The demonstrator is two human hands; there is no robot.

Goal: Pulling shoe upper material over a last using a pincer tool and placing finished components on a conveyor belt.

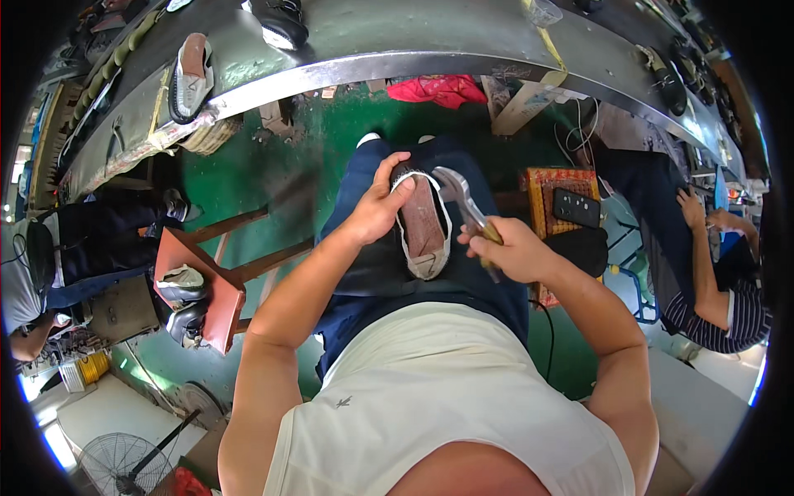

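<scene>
Shoe (423,221) and metal tool (470,207), held
Left hand (379,208) grips the shoe's far end; right hand (514,250) holds the tool right of the shoe.

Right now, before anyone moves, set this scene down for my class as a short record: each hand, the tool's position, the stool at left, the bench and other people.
Left hand: holds a shoe, brown face up
Right hand: grips a metal-headed tool
Tool position: head close to the shoe's right side; contact unclear
Red-brown stool: two shoes on it
Bench: more shoes on it
Other people: a person at left, another person at right
</scene>
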